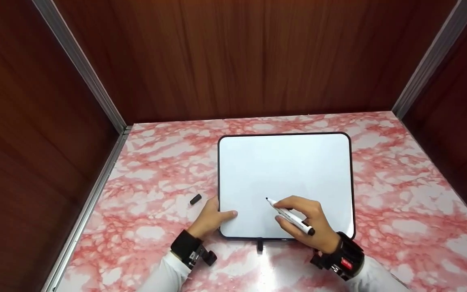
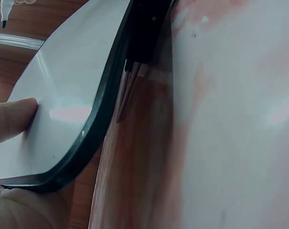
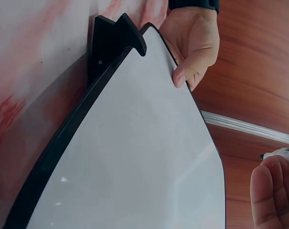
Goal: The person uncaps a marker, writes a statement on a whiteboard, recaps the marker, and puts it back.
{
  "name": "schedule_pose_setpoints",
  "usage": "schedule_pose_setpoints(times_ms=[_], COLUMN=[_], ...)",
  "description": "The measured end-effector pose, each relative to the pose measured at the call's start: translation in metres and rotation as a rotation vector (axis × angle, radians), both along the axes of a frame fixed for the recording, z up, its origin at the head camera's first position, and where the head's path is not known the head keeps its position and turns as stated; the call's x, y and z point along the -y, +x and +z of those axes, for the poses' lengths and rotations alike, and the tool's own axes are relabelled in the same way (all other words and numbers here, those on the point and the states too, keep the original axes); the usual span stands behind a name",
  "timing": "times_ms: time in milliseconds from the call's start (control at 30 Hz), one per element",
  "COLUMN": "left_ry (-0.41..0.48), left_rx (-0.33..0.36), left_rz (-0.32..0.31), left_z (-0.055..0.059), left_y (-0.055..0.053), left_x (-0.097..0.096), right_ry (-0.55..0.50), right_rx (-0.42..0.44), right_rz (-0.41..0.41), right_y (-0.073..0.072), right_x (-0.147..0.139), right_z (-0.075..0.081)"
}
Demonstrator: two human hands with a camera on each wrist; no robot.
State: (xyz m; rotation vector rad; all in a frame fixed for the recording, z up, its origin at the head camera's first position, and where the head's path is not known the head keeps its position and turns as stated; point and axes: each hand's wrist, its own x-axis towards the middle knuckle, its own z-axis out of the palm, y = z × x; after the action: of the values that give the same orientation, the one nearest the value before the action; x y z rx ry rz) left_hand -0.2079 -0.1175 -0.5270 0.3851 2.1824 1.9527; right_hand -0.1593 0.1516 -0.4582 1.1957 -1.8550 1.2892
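Note:
A white board with a dark frame (image 1: 286, 170) stands tilted on the table, its surface blank. My left hand (image 1: 211, 218) grips the board's lower left edge, thumb on the white face and the other fingers behind; the left wrist view shows the thumb (image 2: 13, 119) pressing there. In my right hand (image 1: 312, 221) is a white marker (image 1: 292, 219), pinched like a pen, its black tip bare and pointing toward the board. The right wrist view shows the marker (image 3: 283, 155) held apart from the board. A black cap (image 1: 196, 199) lies on the table, left of the board.
The table (image 1: 156, 170) has a red and white marbled top. Brown wood-grain panels (image 1: 237, 61) with metal corner strips (image 1: 83, 61) enclose it at the back and sides. A small black support (image 1: 260, 245) juts from the board's lower edge.

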Motion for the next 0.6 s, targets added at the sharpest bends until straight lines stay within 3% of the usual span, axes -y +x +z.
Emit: schedule_pose_setpoints(times_ms=[200,400,600], left_ry=[0.039,0.071,0.102], left_rx=[0.02,0.004,0.018], left_rz=[0.014,0.002,-0.037], left_z=[-0.011,-0.012,-0.013], left_y=[-0.001,0.003,0.005], left_x=[-0.004,-0.008,-0.016], right_ry=[-0.024,-0.022,-0.03], right_rx=[0.031,0.036,0.129], right_rz=[0.003,-0.041,-0.035], right_y=[0.003,-0.003,-0.01], right_x=[0.013,0.023,0.031], right_z=[0.013,0.016,0.018])
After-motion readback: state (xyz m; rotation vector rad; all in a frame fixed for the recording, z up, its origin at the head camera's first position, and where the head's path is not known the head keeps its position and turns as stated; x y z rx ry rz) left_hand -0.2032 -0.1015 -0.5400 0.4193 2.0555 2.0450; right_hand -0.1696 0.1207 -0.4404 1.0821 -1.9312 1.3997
